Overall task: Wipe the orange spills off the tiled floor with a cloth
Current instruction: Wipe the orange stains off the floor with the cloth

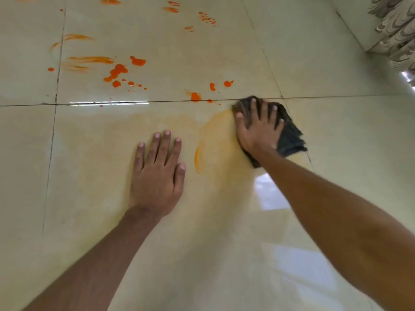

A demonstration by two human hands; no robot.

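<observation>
The dark grey cloth lies flat on the tiled floor, right of the middle of the view and just below a dark grout line that runs across the floor from left to right. The right hand lies on top of the cloth with the palm down. Its fingers are straight and spread wide. They press on the cloth and do not clasp it, and the cloth shows beyond the fingertips and at the right of the hand. The right arm is stretched out long from the lower right corner.

Touching the left edge of the cloth is a pale orange smear, thin and rounded, with a darker curved rim at its left side. The left hand is just beside this smear, flat on the bare tile with the palm down. Its fingers are straight, close together and released, and they hold nothing. The left arm comes up from the lower left corner.

Beyond the grout line, the orange spills are bright drops and blots, with long streaks to their left and smaller marks near the top edge. A few drops sit on the grout line itself, near the top of the cloth. In the upper right corner stands a pale patterned thing; I cannot tell what it is.
</observation>
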